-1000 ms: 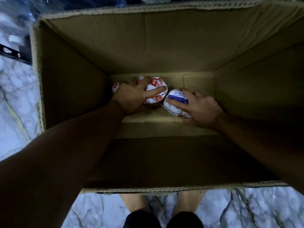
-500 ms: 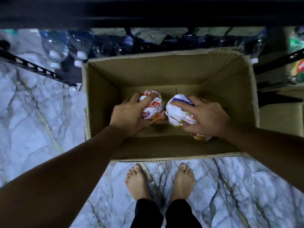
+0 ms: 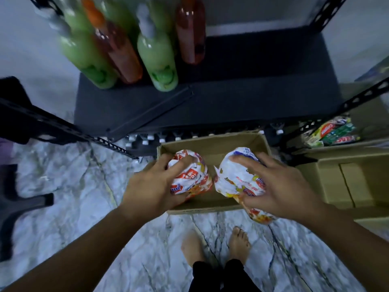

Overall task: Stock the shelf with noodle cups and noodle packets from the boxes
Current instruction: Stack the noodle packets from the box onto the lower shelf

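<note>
Each grip is closed snugly: the left hand (image 3: 151,186) curls round red noodle packets (image 3: 192,179), the right hand (image 3: 282,186) round a blue-topped bundle (image 3: 237,178), seemingly several apiece to save trips; both are held just above the open box (image 3: 210,144), ready for the dark shelf (image 3: 242,98) beyond the box

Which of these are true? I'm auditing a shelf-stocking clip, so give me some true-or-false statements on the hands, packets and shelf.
1. The left hand grips a red-and-white packet, the right hand a white packet with a blue edge. True.
2. Both packets lie on the shelf board. False: both are held over the open box.
3. Green and orange bottles stand on the shelf board's left part. True.
4. The person wears shoes. False: the feet are bare.
</note>
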Demonstrator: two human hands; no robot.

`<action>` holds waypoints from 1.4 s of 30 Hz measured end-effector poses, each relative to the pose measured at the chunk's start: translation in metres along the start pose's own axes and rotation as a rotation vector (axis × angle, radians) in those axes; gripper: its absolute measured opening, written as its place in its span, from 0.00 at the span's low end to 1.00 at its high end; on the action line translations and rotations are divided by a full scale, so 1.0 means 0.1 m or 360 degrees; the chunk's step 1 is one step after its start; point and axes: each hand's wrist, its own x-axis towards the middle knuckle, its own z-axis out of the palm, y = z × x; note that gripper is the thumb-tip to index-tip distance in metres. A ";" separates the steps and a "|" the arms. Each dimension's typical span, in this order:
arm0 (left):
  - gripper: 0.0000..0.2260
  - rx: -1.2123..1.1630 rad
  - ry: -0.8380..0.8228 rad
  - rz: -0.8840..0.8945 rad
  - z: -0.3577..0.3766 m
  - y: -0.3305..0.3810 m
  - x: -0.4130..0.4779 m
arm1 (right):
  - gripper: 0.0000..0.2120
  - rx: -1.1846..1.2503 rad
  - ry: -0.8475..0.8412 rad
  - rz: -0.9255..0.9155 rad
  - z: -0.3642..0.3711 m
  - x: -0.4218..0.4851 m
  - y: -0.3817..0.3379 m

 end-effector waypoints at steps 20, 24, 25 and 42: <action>0.40 0.0376 0.0403 0.0342 -3.70 0.88 -0.42 | 0.41 -0.0295 0.0391 -0.0354 -3.34 -1.08 -1.42; 0.40 0.0431 0.0376 0.0361 -4.19 1.00 -0.33 | 0.42 -0.0355 0.0415 -0.0428 -3.81 -1.13 -1.56; 0.41 0.0442 0.0402 0.0353 -4.30 1.03 -0.31 | 0.42 -0.0371 0.0435 -0.0435 -3.92 -1.13 -1.57; 0.43 0.0457 0.0422 0.0269 -5.22 1.09 0.28 | 0.44 -0.0624 0.0513 -0.0543 -4.94 -0.55 -1.44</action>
